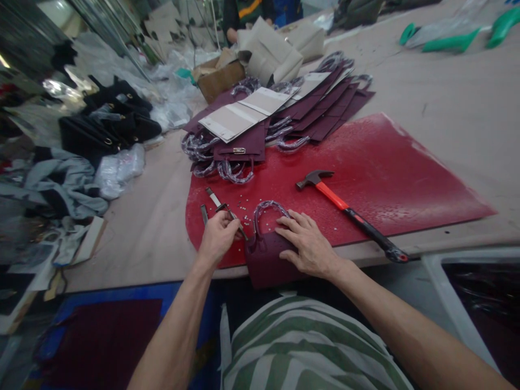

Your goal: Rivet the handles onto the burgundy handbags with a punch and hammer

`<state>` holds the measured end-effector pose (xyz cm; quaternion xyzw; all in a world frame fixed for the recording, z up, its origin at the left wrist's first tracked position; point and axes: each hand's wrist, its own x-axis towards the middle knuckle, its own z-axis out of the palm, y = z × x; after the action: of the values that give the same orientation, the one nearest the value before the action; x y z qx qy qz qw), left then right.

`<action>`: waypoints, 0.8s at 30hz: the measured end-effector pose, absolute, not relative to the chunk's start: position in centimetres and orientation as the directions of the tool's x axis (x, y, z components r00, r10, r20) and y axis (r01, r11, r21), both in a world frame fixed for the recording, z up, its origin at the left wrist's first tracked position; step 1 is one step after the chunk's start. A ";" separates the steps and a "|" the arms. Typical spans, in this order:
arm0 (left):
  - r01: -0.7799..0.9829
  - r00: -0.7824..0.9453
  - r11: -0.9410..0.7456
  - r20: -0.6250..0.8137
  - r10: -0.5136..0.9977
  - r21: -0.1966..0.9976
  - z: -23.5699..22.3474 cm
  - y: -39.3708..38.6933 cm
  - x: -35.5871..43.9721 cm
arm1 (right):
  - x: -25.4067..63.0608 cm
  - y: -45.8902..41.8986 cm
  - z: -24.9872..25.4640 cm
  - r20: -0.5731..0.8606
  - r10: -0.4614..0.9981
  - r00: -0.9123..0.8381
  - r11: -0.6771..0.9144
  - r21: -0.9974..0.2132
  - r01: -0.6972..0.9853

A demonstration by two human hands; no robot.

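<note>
A burgundy bag panel (270, 268) hangs slightly over the table's front edge, its looped handle (270, 204) wrapped in clear film. My right hand (306, 244) lies on the panel, fingers spread beside the handle. Pinched in my left hand (219, 235) is a slim metal tool (242, 232), its tip close to the handle's left base; whether it touches is unclear. Another slim metal tool (203, 214) lies just beyond that hand. Small pale bits (247, 210) are scattered near the handle. To the right rests a claw hammer (339, 201) with a red and black handle.
A red mat (406, 179) covers part of the table. Behind it lie stacked burgundy panels (317, 108), pale boards (247, 111) and a cardboard box (219, 78). Black bags (109, 122) are at left. A blue crate (170, 295) stands below. Another person (247, 11) is at the far side.
</note>
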<state>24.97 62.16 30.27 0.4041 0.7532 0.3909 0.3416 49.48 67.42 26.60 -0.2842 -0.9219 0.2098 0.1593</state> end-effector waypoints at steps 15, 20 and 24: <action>0.149 -0.442 0.052 0.019 0.897 0.987 27.2 58.8 32.6 | 49.4 67.3 26.6 0.180 0.589 -0.788 0.760 -0.455 0.464; 0.149 -0.443 0.019 0.049 0.895 0.989 26.8 58.8 32.9 | 49.4 67.3 26.6 0.185 0.590 -0.786 0.758 -0.462 0.460; 0.160 -0.452 0.019 0.056 0.890 0.987 26.6 58.8 33.1 | 49.5 67.3 26.5 0.190 0.588 -0.786 0.758 -0.468 0.454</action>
<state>33.06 58.77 26.59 0.4123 0.6367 0.5661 0.3228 49.48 67.25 26.53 -0.2823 -0.9229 0.2030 0.1652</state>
